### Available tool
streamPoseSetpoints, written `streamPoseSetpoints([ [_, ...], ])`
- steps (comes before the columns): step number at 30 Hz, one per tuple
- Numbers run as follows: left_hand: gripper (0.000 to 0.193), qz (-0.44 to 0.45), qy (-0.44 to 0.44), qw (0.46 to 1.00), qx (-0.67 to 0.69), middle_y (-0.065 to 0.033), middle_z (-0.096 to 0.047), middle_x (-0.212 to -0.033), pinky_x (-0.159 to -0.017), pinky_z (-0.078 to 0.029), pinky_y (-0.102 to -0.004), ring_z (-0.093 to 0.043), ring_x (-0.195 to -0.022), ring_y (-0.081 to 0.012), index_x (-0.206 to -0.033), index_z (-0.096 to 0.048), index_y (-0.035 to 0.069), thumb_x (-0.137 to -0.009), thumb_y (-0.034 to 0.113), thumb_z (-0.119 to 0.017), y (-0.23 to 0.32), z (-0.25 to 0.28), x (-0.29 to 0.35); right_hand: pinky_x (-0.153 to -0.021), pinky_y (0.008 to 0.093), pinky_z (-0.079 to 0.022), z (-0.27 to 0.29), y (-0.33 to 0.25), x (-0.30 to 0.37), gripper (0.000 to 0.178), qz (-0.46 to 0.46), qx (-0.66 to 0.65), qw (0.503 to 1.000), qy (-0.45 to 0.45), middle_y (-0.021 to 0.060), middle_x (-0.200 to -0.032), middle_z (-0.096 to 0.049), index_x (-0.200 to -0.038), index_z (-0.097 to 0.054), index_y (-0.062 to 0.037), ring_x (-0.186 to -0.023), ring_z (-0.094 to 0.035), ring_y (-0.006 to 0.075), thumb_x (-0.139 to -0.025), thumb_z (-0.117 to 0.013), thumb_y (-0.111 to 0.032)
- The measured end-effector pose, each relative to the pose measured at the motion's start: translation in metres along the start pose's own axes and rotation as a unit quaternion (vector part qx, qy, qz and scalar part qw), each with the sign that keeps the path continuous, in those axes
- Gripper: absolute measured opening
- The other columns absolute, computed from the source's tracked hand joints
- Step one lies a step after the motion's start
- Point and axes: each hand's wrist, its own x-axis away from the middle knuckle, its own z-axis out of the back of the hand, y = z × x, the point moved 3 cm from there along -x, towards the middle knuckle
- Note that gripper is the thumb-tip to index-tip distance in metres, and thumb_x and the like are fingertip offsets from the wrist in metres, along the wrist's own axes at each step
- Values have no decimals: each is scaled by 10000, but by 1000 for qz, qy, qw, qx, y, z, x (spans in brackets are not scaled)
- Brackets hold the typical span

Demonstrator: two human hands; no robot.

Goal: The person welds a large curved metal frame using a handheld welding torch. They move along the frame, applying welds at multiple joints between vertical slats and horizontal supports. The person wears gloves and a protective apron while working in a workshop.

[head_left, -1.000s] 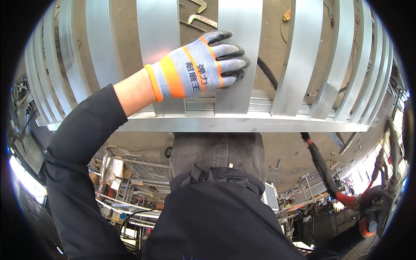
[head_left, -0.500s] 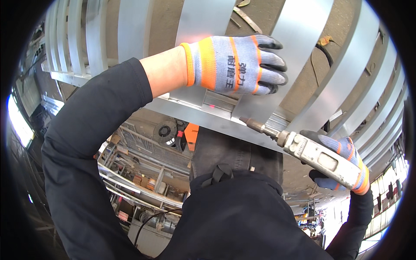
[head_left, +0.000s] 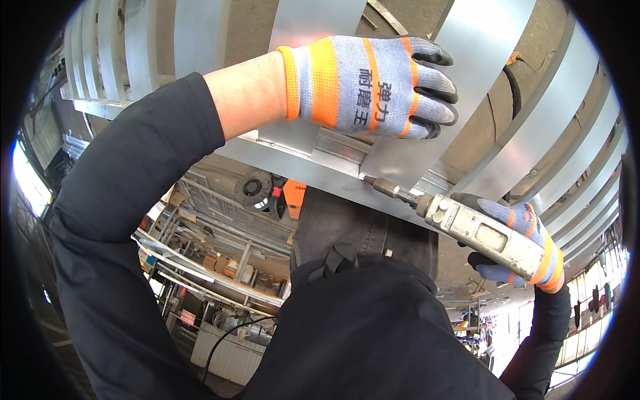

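My gloved left hand [head_left: 387, 87] lies with fingers stretched out over the silvery metal slats, its fingertips on one wide slat [head_left: 477, 47]. In my gloved right hand [head_left: 527, 223] is a scuffed off-white power drill [head_left: 483, 233], pointing left. The dark tip of its bit [head_left: 377, 183] is at the long metal rail [head_left: 313, 172] that runs along the near ends of the slats. I cannot tell whether a screw sits at the tip. A short channel-shaped gap [head_left: 340, 148] shows between two slats, just below my left hand.
Several more slats [head_left: 200, 40] curve away on both sides. Beyond them a dark cable [head_left: 513, 90] and scrap strips lie on the floor. Below the rail are a dark spool [head_left: 253, 189], an orange object [head_left: 294, 198] and a cluttered shelf frame [head_left: 227, 273].
The drill has shifted left and slightly up, bringing its tip to the rail. My left hand appears a little farther up and right, still flat. The whole view has shifted slightly.
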Motion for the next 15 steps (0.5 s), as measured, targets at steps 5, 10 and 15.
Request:
streamPoseSetpoints([
  [5, 294, 0, 4, 1000, 3, 15, -745, -1596, -1364, -514, -595, -670, -1544, -266, -1266, -802, 227, -972, 243, -801, 0, -2, 0, -893, 404, -662, -2, 14, 3, 889, 12, -26, 1000, 7, 117, -1159, -891, -1707, -590, -4, -945, -872, 261, -911, -966, -132],
  [10, 319, 2, -2, 1000, -5, 15, -738, -1610, -1362, -518, -597, -671, -1545, -264, -1287, -802, 230, -968, 243, -805, 1, -3, 0, -819, 376, -653, -7, 19, 6, 858, 89, -6, 995, 41, 117, -1098, -878, -1687, -609, 11, -884, -847, 220, -915, -966, -103],
  [15, 319, 4, -5, 1000, -7, 19, -739, -1611, -1360, -519, -597, -667, -1550, -264, -1291, -804, 231, -973, 245, -800, 1, -2, 0, -833, 385, -660, -7, 20, 9, 846, 17, -40, 999, 29, 133, -1131, -875, -1668, -618, 7, -916, -863, 271, -912, -974, -126],
])
